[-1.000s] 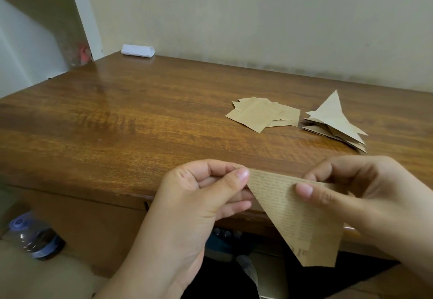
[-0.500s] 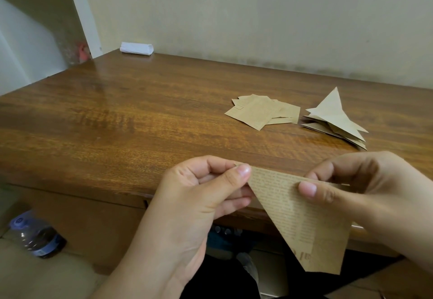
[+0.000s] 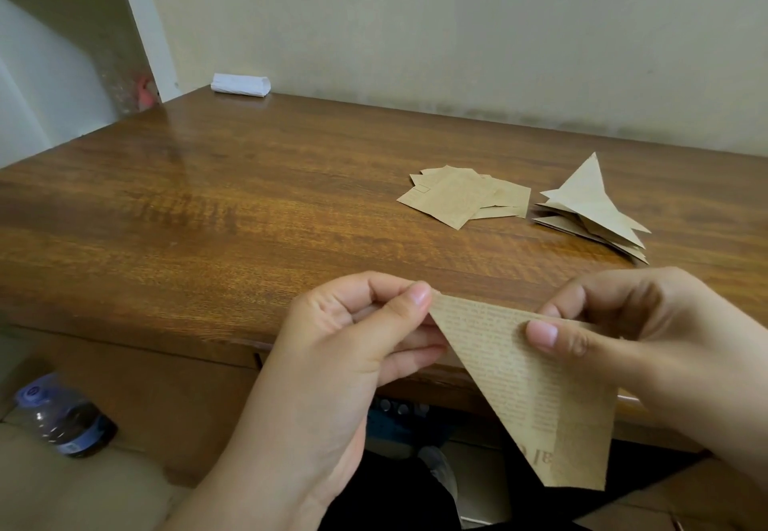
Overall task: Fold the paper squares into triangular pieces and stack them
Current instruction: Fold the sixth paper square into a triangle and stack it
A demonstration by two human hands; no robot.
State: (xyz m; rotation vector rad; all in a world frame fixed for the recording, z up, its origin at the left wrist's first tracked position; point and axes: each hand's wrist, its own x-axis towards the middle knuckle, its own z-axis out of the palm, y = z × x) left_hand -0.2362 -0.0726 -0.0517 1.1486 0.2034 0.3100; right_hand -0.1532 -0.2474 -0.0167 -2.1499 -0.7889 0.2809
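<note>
Both hands hold one folded brown paper triangle (image 3: 528, 381) in the air just in front of the desk's near edge, toward its right end. The left hand (image 3: 357, 335) pinches the triangle's left corner between thumb and curled fingers, the thumb lying on top of the paper. The right hand (image 3: 636, 335) grips the upper edge near the right corner, its thumb pressed flat on the printed face and its fingers curled behind. The triangle hangs with its long folded edge uppermost and its point downward, below the level of the desk (image 3: 249, 214) top; lines of print run across it.

On the desk, toward the far right corner, lies a loose pile of flat paper squares (image 3: 461, 198), overlapping one another. Just beside it, nearer the right edge, sits a stack of folded triangles (image 3: 590, 206), their points fanned out in different directions. A small white wrapped packet (image 3: 240, 84) rests at the far left corner against the wall. Beneath the desk's left side, a plastic bottle (image 3: 62, 418) with a blue cap lies on the floor.
</note>
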